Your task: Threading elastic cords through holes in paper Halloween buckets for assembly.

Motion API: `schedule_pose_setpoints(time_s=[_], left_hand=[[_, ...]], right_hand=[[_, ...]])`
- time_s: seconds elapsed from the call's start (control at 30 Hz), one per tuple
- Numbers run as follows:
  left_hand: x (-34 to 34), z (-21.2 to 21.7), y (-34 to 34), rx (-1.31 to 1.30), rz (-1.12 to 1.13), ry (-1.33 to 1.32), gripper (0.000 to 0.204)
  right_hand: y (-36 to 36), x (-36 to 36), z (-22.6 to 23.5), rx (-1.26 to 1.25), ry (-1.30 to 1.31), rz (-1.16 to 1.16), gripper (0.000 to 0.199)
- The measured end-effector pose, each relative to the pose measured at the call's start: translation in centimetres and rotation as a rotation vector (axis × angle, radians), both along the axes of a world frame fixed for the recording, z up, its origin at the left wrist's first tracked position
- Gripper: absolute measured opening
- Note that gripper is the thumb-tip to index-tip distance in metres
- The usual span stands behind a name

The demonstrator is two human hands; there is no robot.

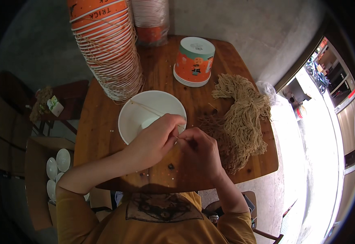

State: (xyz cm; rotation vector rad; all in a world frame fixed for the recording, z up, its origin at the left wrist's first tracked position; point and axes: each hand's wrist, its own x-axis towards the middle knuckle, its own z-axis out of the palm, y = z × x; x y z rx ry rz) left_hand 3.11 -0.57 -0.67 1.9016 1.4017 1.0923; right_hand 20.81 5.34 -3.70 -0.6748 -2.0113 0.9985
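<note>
Left hand and right hand pinch the cord by the white bucket's rim on the table, its fastening seemingly unfinished, with corded buckets stacked behind and loose cords yet unused

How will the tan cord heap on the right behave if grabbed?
The tan cord heap will probably flop and sag rather than hold its shape: its loose, thin strands lie slumped on the table. Strands may snag or trail, since they overlap in many loops. Rolling seems unlikely, given its irregular, spread-out outline.
</note>
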Motion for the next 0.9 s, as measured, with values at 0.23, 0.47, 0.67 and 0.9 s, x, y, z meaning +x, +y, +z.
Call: schedule_pose_setpoints(time_s=[0.23, 0.47, 0.67, 0.9], left_hand=[[-1.0, 0.4, 0.3, -0.203, -0.061, -0.098, 0.036], [-2.0, 0.8, 1.3, -0.627, -0.156, -0.322, 0.026], [-2.3, 0.6, 2.2, -0.799, -0.196, -0.357, 0.025], [-3.0, -0.6, 3.0, -0.927, -0.301, -0.671, 0.020]], right_hand=[[0.2, 0.0, -1.0, -0.199, 0.061, -0.003, 0.012], [-0.1, 0.1, -0.8, -0.163, 0.045, -0.029, 0.011], [0.1, 0.2, -1.0, -0.066, 0.056, -0.012, 0.013], [0.3, 0.4, -1.1, -0.185, 0.084, 0.023, 0.012]])
